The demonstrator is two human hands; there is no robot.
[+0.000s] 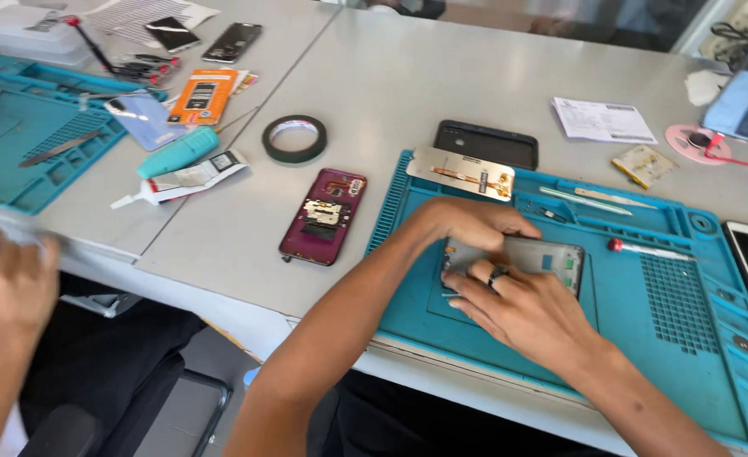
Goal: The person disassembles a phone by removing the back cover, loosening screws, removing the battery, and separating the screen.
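Pressing down, both hands, left [475, 222] and right [518, 309], grip the grey phone frame [552, 254].

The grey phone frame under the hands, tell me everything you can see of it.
The grey phone frame lies flat on the blue work mat, opened up, its metallic-looking inside facing upward. The left hand covers its upper left edge; the right hand, wearing a dark ring, presses fingers on its left part. Only its right half shows.
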